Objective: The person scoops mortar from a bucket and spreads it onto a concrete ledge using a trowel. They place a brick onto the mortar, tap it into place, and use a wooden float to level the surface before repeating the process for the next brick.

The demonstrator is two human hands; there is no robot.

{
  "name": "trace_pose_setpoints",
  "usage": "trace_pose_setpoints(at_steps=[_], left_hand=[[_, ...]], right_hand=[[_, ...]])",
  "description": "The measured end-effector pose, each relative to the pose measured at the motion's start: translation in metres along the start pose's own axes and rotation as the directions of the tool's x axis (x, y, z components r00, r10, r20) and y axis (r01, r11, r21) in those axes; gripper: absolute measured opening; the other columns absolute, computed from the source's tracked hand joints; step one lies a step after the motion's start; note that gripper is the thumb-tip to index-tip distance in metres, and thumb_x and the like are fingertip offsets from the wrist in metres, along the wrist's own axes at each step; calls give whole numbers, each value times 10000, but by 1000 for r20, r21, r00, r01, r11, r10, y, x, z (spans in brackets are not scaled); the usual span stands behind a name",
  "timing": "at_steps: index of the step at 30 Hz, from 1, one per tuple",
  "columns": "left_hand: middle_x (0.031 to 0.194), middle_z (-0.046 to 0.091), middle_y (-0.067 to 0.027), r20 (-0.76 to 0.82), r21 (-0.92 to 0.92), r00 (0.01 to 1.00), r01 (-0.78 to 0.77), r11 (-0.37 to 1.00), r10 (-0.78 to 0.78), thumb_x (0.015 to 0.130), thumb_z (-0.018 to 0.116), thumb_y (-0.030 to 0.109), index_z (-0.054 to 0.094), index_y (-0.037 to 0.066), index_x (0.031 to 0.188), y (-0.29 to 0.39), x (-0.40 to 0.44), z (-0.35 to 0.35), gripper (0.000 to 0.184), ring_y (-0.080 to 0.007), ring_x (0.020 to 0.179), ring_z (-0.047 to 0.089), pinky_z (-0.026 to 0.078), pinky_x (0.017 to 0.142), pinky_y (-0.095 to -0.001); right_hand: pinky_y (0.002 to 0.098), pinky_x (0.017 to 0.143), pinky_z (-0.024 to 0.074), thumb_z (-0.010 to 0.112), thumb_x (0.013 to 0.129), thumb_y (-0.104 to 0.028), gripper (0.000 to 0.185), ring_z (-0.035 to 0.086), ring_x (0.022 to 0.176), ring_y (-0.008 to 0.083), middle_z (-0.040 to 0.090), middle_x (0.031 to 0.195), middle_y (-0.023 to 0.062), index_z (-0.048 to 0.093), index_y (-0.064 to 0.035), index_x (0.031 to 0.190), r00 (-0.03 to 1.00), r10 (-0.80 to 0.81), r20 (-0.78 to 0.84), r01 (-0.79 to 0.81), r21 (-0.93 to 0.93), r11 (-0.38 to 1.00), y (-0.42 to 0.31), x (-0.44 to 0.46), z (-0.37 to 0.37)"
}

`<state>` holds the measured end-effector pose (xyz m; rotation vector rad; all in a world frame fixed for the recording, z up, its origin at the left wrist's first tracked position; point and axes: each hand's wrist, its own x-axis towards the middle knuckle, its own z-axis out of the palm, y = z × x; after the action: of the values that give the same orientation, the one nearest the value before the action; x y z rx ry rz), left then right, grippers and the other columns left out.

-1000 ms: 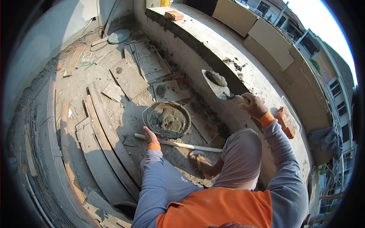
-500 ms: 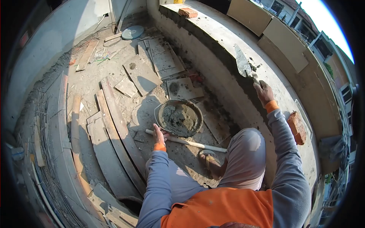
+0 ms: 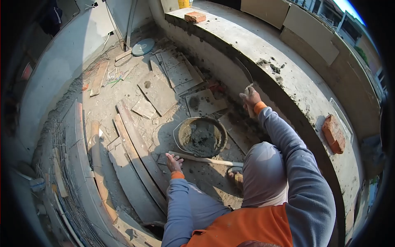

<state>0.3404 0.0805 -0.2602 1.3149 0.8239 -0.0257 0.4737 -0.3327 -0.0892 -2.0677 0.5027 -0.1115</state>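
Note:
My right hand is closed round the handle of a trowel, whose thin blade shows edge-on beside the dark mortar-covered face of the low wall. Below and to the left stands a bucket part-filled with wet grey mortar. My left hand is open, its fingers stretched out by the end of a pale wooden pole. That pole runs just in front of the bucket towards my knee. Whether the left hand touches it I cannot tell.
On the wall's top lie a brick at the right, another brick at the far end, and mortar lumps. Boards and thin rods cover the left floor. A round lid lies farther back.
My right hand has brought the trowel from above the wall's top down and left to its inner side. My left hand sits slightly lower in view. The camera view has shifted.

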Motion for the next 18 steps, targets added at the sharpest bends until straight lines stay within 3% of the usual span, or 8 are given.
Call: trace_pose_setpoints(at_steps=[2, 3, 10, 11, 16, 18], left_hand=[[870, 579, -81, -7, -5, 1000, 11, 1000, -11, 903, 319, 666, 497, 8, 1190, 2, -1, 2, 741, -181, 626, 580, 417, 622, -326], [872, 580, -82, -14, -11, 1000, 24, 1000, -25, 906, 318, 660, 500, 8, 1179, 2, -3, 3, 730, -179, 629, 580, 418, 621, -321], [866, 584, -82, 22, -21, 999, -46, 999, 46, 917, 333, 634, 506, 20, 1143, 6, -10, 16, 677, -175, 642, 588, 431, 628, -305], [871, 592, -81, 10, -37, 1000, -24, 999, 24, 916, 340, 634, 506, 28, 1147, 6, -9, 16, 670, -176, 648, 593, 432, 636, -295], [876, 604, -80, 14, -76, 999, -34, 996, 35, 905, 349, 651, 511, 35, 1146, 5, 2, 4, 681, -171, 601, 587, 428, 581, -283], [863, 604, -77, -7, -70, 999, -31, 997, 31, 899, 350, 660, 518, 42, 1135, 1, 9, 5, 682, -167, 573, 582, 417, 540, -264]], right_hand=[[374, 504, 510, 596, 786, -156, 309, 653, 578, 262, 626, 763, 167, 547, -16, 1057, 998, 8, -67, -11, -44, 999, 2, 23, -1], [379, 487, 502, 577, 770, -143, 320, 637, 556, 274, 625, 746, 167, 541, -10, 1060, 988, -122, -90, 110, -131, 985, 21, 39, -1], [396, 557, 523, 578, 750, -156, 283, 653, 623, 307, 629, 780, 198, 530, -10, 988, 971, -94, -220, 97, 2, 995, 22, -8, -22], [424, 609, 519, 604, 756, -177, 311, 650, 706, 370, 632, 817, 224, 528, -14, 1010, 959, -131, -252, 122, -50, 991, 34, -8, -24], [458, 728, 490, 643, 764, -232, 370, 608, 862, 438, 629, 886, 261, 495, -28, 1035, 939, -216, -266, 169, -190, 967, 67, -32, -35], [465, 729, 487, 645, 758, -222, 369, 594, 878, 453, 623, 900, 272, 482, -30, 1029, 918, -324, -228, 220, -389, 895, 72, -38, -37]])
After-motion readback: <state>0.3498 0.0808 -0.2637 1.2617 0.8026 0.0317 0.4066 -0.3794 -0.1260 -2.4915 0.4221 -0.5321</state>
